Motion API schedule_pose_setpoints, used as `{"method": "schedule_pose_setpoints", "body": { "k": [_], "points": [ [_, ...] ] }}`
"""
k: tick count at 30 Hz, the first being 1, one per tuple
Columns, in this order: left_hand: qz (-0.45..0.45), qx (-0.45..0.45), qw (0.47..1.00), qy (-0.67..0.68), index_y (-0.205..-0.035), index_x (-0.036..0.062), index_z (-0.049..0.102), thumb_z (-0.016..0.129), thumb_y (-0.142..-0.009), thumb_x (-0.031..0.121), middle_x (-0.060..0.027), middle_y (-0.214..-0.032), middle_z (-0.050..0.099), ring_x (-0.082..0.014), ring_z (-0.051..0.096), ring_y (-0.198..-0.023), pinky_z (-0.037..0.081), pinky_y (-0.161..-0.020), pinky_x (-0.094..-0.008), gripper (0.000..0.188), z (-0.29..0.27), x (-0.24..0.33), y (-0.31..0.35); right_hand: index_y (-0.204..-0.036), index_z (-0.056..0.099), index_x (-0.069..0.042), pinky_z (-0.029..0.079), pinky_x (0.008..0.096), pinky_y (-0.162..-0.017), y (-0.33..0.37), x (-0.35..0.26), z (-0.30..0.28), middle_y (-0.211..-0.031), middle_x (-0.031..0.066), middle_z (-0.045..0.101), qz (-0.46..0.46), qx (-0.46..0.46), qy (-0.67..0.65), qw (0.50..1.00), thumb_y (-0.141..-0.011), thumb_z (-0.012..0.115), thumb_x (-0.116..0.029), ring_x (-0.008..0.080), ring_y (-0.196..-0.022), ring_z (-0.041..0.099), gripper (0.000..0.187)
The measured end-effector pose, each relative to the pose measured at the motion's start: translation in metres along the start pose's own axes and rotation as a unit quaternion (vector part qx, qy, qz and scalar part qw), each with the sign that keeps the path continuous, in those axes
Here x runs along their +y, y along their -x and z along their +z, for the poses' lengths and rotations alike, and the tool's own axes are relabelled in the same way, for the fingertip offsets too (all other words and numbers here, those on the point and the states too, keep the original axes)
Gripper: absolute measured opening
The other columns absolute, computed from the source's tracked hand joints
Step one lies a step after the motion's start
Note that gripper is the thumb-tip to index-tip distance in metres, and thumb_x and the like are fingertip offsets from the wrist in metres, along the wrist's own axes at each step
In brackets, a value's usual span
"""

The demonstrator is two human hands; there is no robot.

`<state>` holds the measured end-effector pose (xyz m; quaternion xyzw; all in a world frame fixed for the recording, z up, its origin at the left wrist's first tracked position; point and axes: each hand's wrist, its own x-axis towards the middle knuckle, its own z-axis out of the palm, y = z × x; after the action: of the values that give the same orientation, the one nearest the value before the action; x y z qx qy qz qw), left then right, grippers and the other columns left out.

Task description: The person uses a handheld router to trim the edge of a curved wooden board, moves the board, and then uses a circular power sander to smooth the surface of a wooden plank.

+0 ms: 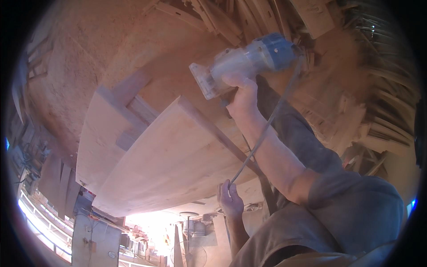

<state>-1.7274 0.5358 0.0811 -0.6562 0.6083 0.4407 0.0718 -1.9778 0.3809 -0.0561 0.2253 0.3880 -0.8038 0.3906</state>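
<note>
My right hand is wrapped round the body of a corded power tool, raised above the floor. The tool looks like a trim router, with a blue end and a pale, flat, square base at its other end; it is slightly blurred. From the blue end a grey cord runs down along my right forearm. My left hand, lower down, is closed on this cord. Left of both hands lies a large wooden panel with a curved edge. A second panel shows partly behind it.
Offcuts and curved wood strips lie heaped on the right, with more boards at the top. Sawdust covers the brown floor. A grey cabinet-like box stands at lower left, and a round fan near the bright opening.
</note>
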Motion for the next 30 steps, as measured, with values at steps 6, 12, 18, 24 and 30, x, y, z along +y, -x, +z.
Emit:
{"method": "schedule_pose_setpoints", "body": {
  "k": [6,12,18,24,30],
  "points": [
    [-0.007,0.032,0.999,-0.008,-0.111,-0.0068,0.064,0.060,-0.095,0.001,-0.0194,-0.091,0.064,-0.0363,0.063,-0.084,0.051,-0.076,-0.0444,0.018,0.001,0.002,-0.014,-0.121,0.058,-0.004,0.054,0.0379,-0.091,-0.008,0.022,0.009,-0.109,0.0108,0.065,0.038,-0.022,0.001,0.999,-0.067,0.073,-0.004,0.0253,-0.101,0.065,0.057],
    [-0.016,0.048,0.999,0.019,-0.110,-0.0073,0.064,0.061,-0.093,-0.001,-0.0193,-0.090,0.064,-0.0363,0.064,-0.082,0.052,-0.075,-0.0442,0.018,-0.005,-0.001,-0.021,-0.123,0.057,-0.003,0.054,0.0383,-0.092,-0.015,0.040,0.032,-0.107,0.0113,0.066,0.042,-0.089,0.026,0.995,-0.063,0.073,-0.010,0.0267,-0.098,0.067,0.062],
    [0.002,0.049,0.998,0.048,-0.110,-0.0077,0.064,0.063,-0.094,0.001,-0.0191,-0.090,0.064,-0.0351,0.064,-0.081,0.052,-0.073,-0.0431,0.018,-0.008,-0.008,-0.024,-0.125,0.054,-0.003,0.056,0.0418,-0.089,-0.012,0.042,0.032,-0.108,0.0126,0.064,0.055,-0.121,0.054,0.990,-0.065,0.070,-0.015,0.0301,-0.099,0.067,0.064],
    [0.007,0.061,0.995,0.080,-0.110,-0.0072,0.065,0.061,-0.096,0.005,-0.0188,-0.089,0.065,-0.0336,0.064,-0.081,0.052,-0.075,-0.0418,0.019,-0.001,-0.018,-0.017,-0.127,0.052,-0.003,0.059,0.0453,-0.087,-0.012,0.050,0.026,-0.110,0.0139,0.062,0.068,-0.159,0.086,0.981,-0.066,0.068,-0.021,0.0336,-0.101,0.068,0.066],
    [0.044,0.082,0.991,0.097,-0.110,-0.0072,0.065,0.061,-0.096,0.003,-0.0179,-0.089,0.065,-0.0325,0.064,-0.080,0.051,-0.074,-0.0405,0.018,0.008,-0.032,-0.020,-0.128,0.051,-0.004,0.060,0.0458,-0.083,-0.027,0.054,0.013,-0.109,0.0135,0.061,0.012,-0.161,0.087,0.983,-0.067,0.068,-0.022,0.0359,-0.099,0.069,0.066]
  ]
}}
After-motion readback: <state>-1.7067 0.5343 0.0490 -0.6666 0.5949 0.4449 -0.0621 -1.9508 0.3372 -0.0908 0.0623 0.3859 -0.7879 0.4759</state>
